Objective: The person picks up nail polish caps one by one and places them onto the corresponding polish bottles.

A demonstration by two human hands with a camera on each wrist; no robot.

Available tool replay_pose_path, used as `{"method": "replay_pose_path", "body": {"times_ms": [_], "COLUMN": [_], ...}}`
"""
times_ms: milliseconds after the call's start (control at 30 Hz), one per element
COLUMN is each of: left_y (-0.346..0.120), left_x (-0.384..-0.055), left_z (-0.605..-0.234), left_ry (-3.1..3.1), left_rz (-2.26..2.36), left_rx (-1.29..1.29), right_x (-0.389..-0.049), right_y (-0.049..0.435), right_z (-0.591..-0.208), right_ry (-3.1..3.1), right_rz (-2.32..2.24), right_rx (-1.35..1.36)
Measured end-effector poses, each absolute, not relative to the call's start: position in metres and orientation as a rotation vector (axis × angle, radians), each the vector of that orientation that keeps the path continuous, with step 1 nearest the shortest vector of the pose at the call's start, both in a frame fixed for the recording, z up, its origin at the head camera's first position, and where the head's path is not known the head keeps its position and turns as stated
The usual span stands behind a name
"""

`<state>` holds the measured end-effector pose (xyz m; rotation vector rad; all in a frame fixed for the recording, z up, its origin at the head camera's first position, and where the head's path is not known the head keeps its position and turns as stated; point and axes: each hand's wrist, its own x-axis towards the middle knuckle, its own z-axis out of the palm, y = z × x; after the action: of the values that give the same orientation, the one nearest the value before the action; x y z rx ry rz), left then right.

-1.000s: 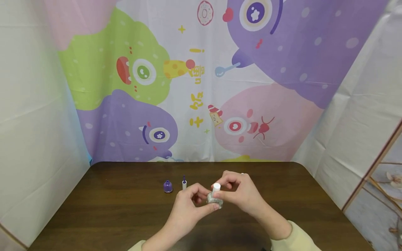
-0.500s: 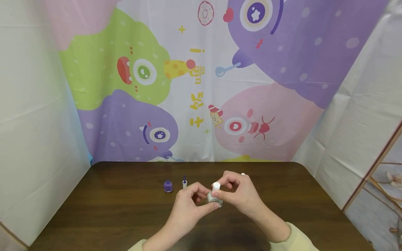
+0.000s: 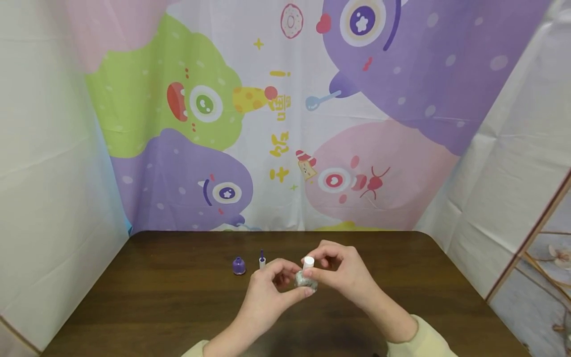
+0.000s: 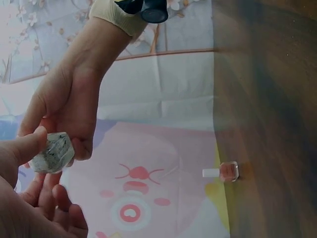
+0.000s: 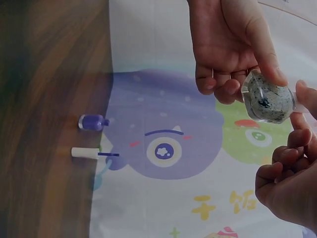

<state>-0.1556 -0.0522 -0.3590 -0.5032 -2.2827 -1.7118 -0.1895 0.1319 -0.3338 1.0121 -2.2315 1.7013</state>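
My left hand holds a small glass nail polish bottle between thumb and fingers, above the table. The polish looks pale with dark flecks, plain in the right wrist view on the bottle's faceted body. My right hand pinches its white cap, which sits on the bottle's neck. Beyond my left hand stands an open purple nail polish bottle. Beside it, a white cap stands with its purple-coated brush pointing up, its lower part partly hidden by my hand.
A capped reddish-pink nail polish bottle stands on the table in the left wrist view; my right hand hides it in the head view. The dark wooden table ends at a printed cartoon curtain, with pale cloth at both sides.
Both hands have lifted the speckled bottle very slightly. My right hand now covers the white cap tip that showed behind it before. The purple bottle and brush cap stay put.
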Motion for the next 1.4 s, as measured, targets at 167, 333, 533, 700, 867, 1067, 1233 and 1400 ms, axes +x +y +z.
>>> {"method": "replay_pose_path", "body": {"times_ms": [167,333,533,700,867,1067,1233,1400], "left_y": [-0.059,-0.073,-0.091,-0.109,-0.127,-0.144,-0.155,-0.165], "left_x": [-0.158,-0.161,-0.172,-0.184,-0.196,-0.210,-0.223,-0.238], "left_z": [-0.358,-0.354,-0.352,-0.355,-0.362,-0.375,-0.387,-0.400], "left_ry": [-2.325,-2.364,-2.326,-2.344,-2.419,-2.454,-2.461,-2.470], "left_rz": [-1.655,-1.542,-1.317,-1.198,-1.127,-1.057,-1.082,-1.141], "left_rx": [-0.599,-0.648,-0.575,-0.474,-0.455,-0.502,-0.514,-0.518], "right_x": [-0.191,-0.195,-0.197,-0.200,-0.206,-0.215,-0.222,-0.230], "right_y": [0.136,0.146,0.160,0.173,0.184,0.194,0.202,0.208], "right_z": [-0.331,-0.324,-0.315,-0.308,-0.306,-0.305,-0.307,-0.312], "right_ry": [-2.269,-2.298,-2.337,-2.334,-2.347,-2.356,-2.376,-2.384], "right_rz": [1.672,1.674,1.687,1.689,1.583,1.484,1.424,1.410], "right_rx": [0.968,0.871,0.745,0.721,0.662,0.593,0.541,0.507]}}
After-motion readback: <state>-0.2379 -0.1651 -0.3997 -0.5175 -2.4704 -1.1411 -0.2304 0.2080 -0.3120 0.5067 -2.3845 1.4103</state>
